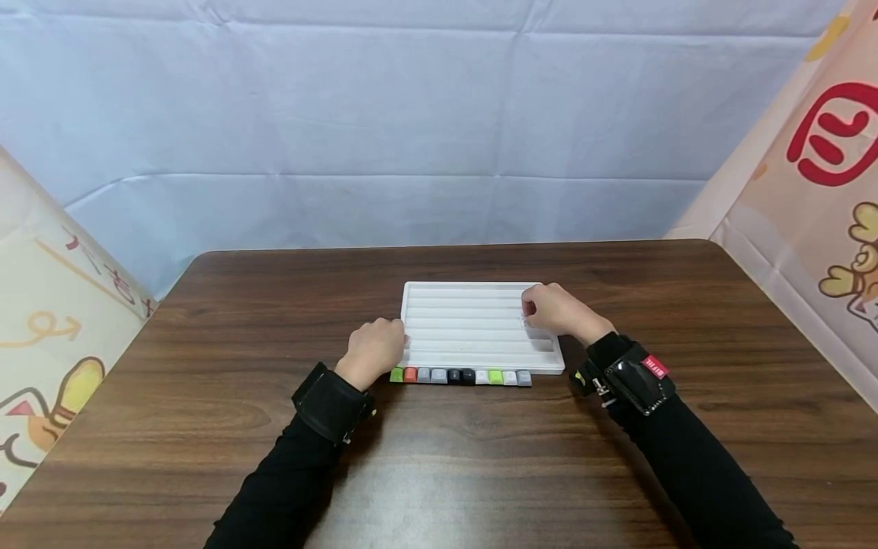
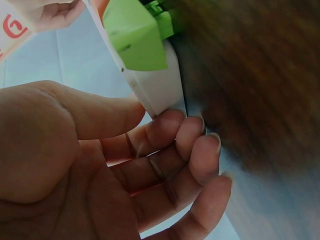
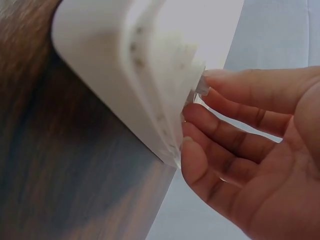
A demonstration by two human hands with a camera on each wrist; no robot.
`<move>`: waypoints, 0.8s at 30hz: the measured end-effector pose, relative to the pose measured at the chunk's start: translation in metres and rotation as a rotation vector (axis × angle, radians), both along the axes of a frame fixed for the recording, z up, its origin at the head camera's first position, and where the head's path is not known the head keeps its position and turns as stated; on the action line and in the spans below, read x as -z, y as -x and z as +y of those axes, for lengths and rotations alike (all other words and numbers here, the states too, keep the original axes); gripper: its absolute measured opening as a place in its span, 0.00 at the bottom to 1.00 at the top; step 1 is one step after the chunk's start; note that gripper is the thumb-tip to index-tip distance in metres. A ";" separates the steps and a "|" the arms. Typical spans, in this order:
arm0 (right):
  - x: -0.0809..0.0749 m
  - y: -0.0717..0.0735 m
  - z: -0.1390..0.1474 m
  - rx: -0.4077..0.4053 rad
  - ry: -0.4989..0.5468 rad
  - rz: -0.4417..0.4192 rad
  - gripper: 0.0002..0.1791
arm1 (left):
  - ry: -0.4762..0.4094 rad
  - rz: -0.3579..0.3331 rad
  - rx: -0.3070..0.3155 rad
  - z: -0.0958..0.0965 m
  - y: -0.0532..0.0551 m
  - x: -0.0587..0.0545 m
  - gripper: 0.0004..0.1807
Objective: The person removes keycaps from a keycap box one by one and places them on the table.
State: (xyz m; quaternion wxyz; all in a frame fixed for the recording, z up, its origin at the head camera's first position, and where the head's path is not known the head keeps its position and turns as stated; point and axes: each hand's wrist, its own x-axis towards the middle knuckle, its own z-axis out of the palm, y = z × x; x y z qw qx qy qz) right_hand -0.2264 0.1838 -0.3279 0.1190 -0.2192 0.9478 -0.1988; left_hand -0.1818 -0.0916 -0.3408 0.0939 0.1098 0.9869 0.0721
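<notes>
A white ridged tray [image 1: 466,324] lies flat on the table. Its left edge is gripped by my left hand [image 1: 375,347], and the left wrist view shows thumb and fingertips [image 2: 167,125] pinching the tray's corner [image 2: 157,90]. Over the tray's right part, my right hand [image 1: 559,309] pinches a small translucent whitish piece [image 3: 201,86]; its exact kind is unclear. Lower fingers of that hand are close to the tray's rim [image 3: 145,90]. Along the front edge runs a row of coloured keycap-like blocks [image 1: 455,377], with a green one [image 2: 135,40] nearest the left hand.
The brown wooden table [image 1: 480,465] extends around the tray. Behind it hangs a pale blue cloth [image 1: 411,130]. Printed cloths stand at the left [image 1: 55,343] and the right [image 1: 809,252].
</notes>
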 end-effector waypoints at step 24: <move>0.003 -0.004 0.004 0.043 0.050 0.102 0.06 | 0.004 0.001 -0.002 0.000 -0.002 0.000 0.14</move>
